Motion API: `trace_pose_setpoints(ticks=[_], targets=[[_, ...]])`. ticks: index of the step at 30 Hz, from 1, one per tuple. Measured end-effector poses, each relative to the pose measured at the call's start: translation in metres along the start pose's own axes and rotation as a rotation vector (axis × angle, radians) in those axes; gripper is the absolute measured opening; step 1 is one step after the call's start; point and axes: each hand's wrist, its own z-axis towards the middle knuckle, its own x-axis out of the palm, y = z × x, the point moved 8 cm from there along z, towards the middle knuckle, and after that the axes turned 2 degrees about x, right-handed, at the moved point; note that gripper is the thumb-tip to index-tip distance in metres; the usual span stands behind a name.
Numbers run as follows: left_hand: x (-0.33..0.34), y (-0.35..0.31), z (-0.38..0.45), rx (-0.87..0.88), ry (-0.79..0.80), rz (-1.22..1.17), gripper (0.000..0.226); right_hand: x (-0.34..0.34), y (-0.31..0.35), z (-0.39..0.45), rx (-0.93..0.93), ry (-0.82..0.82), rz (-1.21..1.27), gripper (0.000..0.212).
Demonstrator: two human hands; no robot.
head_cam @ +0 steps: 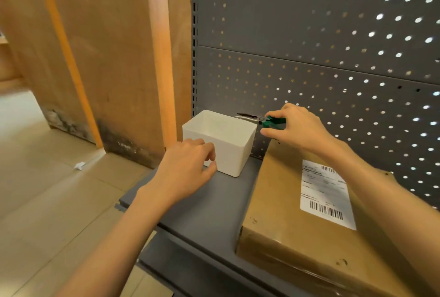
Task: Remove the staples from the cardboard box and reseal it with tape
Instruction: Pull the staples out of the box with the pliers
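A brown cardboard box (285,215) with a white shipping label (326,192) lies flat on the grey shelf (209,213), at the right. Small holes mark its top near the corners. My right hand (297,127) grips green-handled pliers (259,120) above the box's far end; their metal jaws point left over the rim of a white plastic bin (228,144). My left hand (188,168) hovers beside the bin's near left corner, its fingers loosely curled and holding nothing. What lies inside the bin is hidden.
A grey perforated back panel (321,70) rises right behind the shelf. A wooden panel (107,58) stands at the left above a tiled floor (47,189) with a small white scrap (79,165) on it.
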Motion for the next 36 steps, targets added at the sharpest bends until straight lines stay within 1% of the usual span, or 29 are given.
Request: trace_pose_setpoints(ticks=[7, 14, 23, 27, 33, 36], targets=[[0.005, -0.003, 0.005, 0.043, -0.002, -0.040, 0.020, -0.001, -0.002, -0.006, 0.032, 0.002, -0.018, 0.042], [0.006, -0.028, 0.019, 0.121, -0.010, -0.083, 0.018, -0.021, -0.029, -0.034, 0.120, -0.057, -0.004, 0.041], [0.012, -0.110, 0.039, 0.294, -0.002, -0.152, 0.018, -0.063, -0.105, -0.116, 0.329, -0.091, -0.087, 0.041], [0.012, -0.147, 0.041, 0.370, -0.038, -0.170, 0.016, -0.079, -0.152, -0.164, 0.450, -0.095, -0.101, 0.050], [0.015, -0.182, 0.041, 0.430, -0.065, -0.174, 0.020, -0.079, -0.212, -0.230, 0.615, -0.010, -0.188, 0.050], [0.015, -0.192, 0.039, 0.442, -0.079, -0.173, 0.020, -0.065, -0.229, -0.252, 0.648, 0.059, -0.206, 0.049]])
